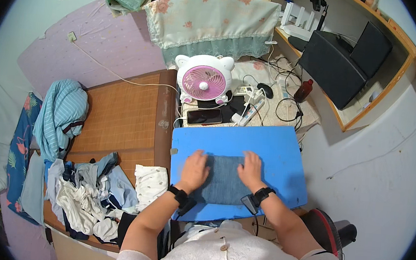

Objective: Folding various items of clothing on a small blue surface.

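Note:
A folded piece of blue denim-like cloth lies flat on the blue tabletop. My left hand is at its left edge, and my right hand is over its upper right side. Both hands look open, thumbs apart from the fingers, though motion blurs the fingertips. Neither seems to grip the cloth. Each wrist wears a black strap with a small device. Left of the table lies a folded white patterned cloth, next to a heap of loose clothes.
Beyond the tabletop stand a white and pink fan, a phone, a power strip and tangled cables. A dark red bottle is near the shelf. Left, a striped light-blue bundle rests on a brown mat.

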Demonstrator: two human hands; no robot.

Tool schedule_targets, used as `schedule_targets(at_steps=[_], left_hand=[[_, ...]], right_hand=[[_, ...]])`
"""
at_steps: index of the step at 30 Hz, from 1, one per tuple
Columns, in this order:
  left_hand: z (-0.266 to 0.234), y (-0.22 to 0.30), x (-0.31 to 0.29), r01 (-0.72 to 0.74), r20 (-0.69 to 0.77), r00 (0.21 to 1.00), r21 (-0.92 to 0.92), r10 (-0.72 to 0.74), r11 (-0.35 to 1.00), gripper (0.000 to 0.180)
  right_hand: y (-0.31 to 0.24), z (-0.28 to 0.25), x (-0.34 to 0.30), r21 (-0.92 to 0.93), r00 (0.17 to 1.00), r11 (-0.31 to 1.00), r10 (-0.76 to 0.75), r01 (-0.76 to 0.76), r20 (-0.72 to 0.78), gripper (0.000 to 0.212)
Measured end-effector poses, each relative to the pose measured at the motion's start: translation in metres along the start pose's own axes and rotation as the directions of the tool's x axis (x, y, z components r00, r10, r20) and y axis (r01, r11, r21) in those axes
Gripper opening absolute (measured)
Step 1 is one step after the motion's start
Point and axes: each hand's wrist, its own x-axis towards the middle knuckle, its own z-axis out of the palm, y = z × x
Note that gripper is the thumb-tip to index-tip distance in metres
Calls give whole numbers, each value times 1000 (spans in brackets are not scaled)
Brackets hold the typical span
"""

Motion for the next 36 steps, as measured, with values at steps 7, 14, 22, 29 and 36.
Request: schedule_targets(at_steps=[7,14,22,29,36], left_hand=[[47,6,-21,-78,341,940,164,18,983,73],[43,-3,-23,40,307,944,265,-123,963,83],[21,-7,-35,108,282,942,259,-181,960,87],[23,3,-52,16,256,964,230,-76,973,84],[18,8,-66,-37,313,950,166,-17,985,87]], right_hand=[[-18,37,-13,42,908,952,-303,304,288,55],[21,21,-15,-167,930,983,-6,72,367,56],[27,12,-29,-217,941,976,84,-12,327,58],[-10,2,-54,32,854,923,-368,384,367,58],[-3,4,-64,10,872,934,-338,358,353,55]])
